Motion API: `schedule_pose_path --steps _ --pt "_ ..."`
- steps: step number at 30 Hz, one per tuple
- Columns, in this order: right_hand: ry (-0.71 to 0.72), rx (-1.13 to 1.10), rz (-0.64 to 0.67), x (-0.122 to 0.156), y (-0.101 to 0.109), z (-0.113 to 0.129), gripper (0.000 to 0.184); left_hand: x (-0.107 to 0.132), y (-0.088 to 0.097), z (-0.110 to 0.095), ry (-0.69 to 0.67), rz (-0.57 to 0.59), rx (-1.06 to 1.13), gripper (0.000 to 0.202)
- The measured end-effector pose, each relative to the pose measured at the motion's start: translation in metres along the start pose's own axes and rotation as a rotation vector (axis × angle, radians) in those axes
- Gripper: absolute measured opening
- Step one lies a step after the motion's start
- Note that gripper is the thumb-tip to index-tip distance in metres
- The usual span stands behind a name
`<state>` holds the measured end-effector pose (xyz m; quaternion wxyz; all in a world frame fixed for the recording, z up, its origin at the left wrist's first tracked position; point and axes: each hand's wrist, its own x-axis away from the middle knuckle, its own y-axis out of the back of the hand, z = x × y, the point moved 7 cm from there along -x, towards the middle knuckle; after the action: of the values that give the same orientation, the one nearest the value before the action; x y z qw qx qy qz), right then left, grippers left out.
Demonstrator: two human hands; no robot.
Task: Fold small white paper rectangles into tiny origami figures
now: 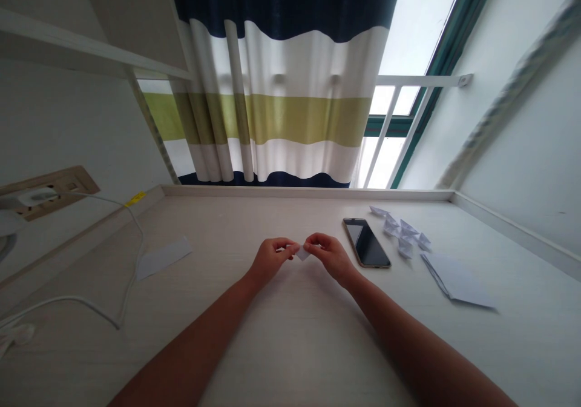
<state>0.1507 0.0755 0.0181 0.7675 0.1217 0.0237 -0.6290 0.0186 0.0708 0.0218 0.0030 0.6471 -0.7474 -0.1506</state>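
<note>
A small folded piece of white paper is pinched between my two hands, over the middle of the pale desk. My left hand grips its left side with thumb and fingertips. On the other side, the thumb and fingers of my right hand close on the paper's right edge. The fingertips hide part of the paper, so its full shape does not show. Right of my right hand lies a black smartphone, and beyond it sits a group of several small folded paper boats.
A stack of white paper sheets lies at the right. To the left is a loose paper strip, beside a white cable running from a wall socket. A raised ledge borders the desk's back, before a striped curtain.
</note>
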Motion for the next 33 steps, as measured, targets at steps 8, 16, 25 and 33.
schedule_pose_path --steps 8,16,25,33 --pt "-0.069 -0.171 -0.032 -0.002 0.005 -0.006 0.020 -0.006 0.008 0.010 0.034 -0.067 0.139 0.021" --pt "-0.079 -0.227 -0.051 0.000 0.008 -0.002 0.018 -0.006 0.007 0.012 0.073 -0.037 0.184 0.024" --pt "-0.106 -0.238 -0.059 -0.002 0.009 -0.006 0.023 -0.005 0.010 0.010 0.059 -0.046 0.209 0.023" --pt "0.027 -0.005 -0.004 -0.003 0.005 -0.002 0.022 -0.005 0.000 0.008 0.038 0.075 0.080 0.022"
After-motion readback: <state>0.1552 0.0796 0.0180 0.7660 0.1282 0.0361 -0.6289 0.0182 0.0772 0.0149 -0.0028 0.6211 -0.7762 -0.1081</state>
